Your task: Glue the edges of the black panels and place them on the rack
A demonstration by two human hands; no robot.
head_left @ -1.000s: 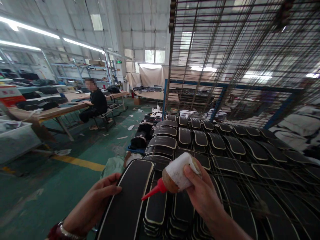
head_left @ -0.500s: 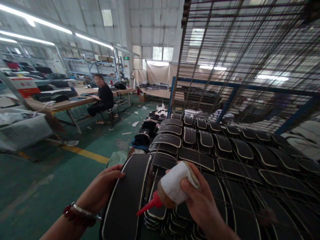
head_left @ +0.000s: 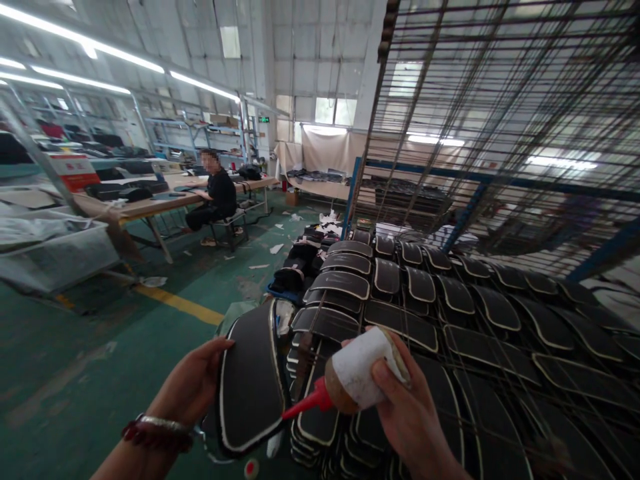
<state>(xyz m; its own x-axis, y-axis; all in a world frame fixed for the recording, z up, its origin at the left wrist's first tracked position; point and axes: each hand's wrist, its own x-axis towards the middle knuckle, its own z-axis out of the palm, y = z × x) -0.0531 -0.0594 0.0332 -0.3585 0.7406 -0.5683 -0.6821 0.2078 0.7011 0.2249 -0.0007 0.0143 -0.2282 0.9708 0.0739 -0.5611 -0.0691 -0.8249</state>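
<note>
Nozzle (head_left: 309,401) has reached the panel (head_left: 251,377) corner, left fingers (head_left: 220,345) pinching its edge, right fingers (head_left: 386,377) gripping bottle (head_left: 356,369).

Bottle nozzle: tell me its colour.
The nozzle is red, seen best in the head view, the only one.

From one camera worn on the head, we look forward and down across a large workroom. Our left hand (head_left: 193,381) and right hand (head_left: 407,403) are close, low in the view. Black panels (head_left: 496,309) spread near us toward the right; beyond the green floor (head_left: 140,373), we see a seated person (head_left: 221,195) and a distant pale wall (head_left: 313,57).
</note>
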